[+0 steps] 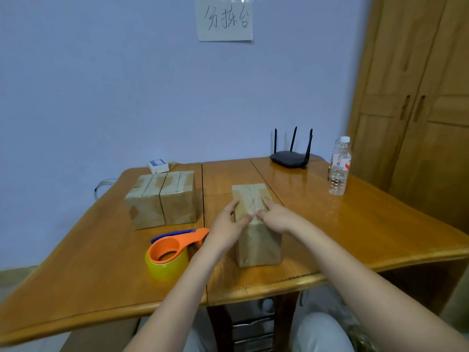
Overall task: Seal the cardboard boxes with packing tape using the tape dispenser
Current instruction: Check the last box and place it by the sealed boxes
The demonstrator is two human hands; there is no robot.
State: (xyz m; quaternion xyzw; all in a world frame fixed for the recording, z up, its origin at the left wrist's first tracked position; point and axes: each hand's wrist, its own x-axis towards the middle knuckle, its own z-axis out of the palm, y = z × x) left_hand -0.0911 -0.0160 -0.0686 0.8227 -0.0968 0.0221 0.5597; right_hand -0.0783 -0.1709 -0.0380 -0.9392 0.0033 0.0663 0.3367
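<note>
Both flat-fingered hands, left hand (228, 224) and right hand (275, 215), on box (256, 240) top edge.

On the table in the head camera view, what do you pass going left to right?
Two taped cardboard boxes → tape dispenser → cardboard box under both hands → router → water bottle.

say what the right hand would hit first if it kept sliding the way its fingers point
Probably the left hand: the right hand lies on the box with fingers aimed left, fingertips almost meeting. Depth is unclear.
</note>
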